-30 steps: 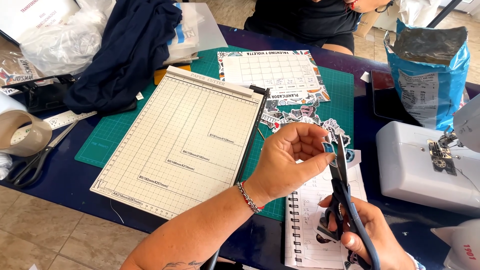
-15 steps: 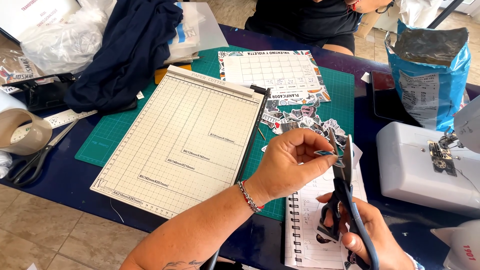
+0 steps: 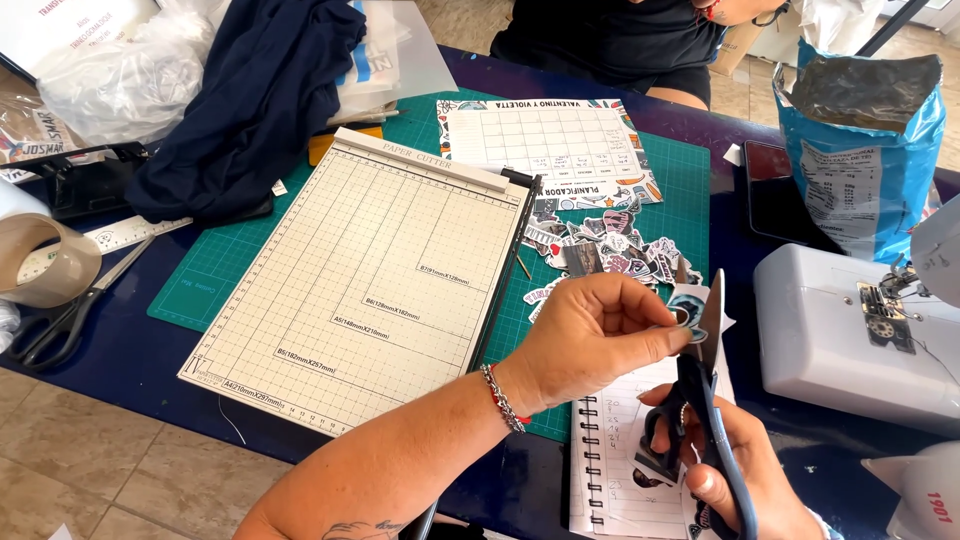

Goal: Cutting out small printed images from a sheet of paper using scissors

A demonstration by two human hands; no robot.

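Left hand (image 3: 590, 335) pinches a small printed cut-out (image 3: 690, 308) btwn thumb & fingertips, holding it right against the blades of the scissors (image 3: 712, 400); right hand (image 3: 735, 470) is closed thru the dark handles, blades pointing up, only slightly parted as far as I can tell. Cut-out sits in the air above a spiral notebook (image 3: 625, 455), just past the left fingertips. Main risk, imo: the piece is tiny & the left fingers sit v. close to the cutting edge, so a quick snip could nick a fingertip or bite into the printed part instead of the border. Pinch covers much of the piece, so turning it mid-cut could make it slip & drop into the pile of finished stickers (image 3: 610, 250) beyond the hands, hard to find again. Paper cutter (image 3: 370, 280) lies left of the left hand on the green mat (image 3: 685, 200), its arm down; a sewing machine (image 3: 850, 340) stands close to the right of the hands, so an elbow swing could knock it on the worktop (image 3: 120, 350).
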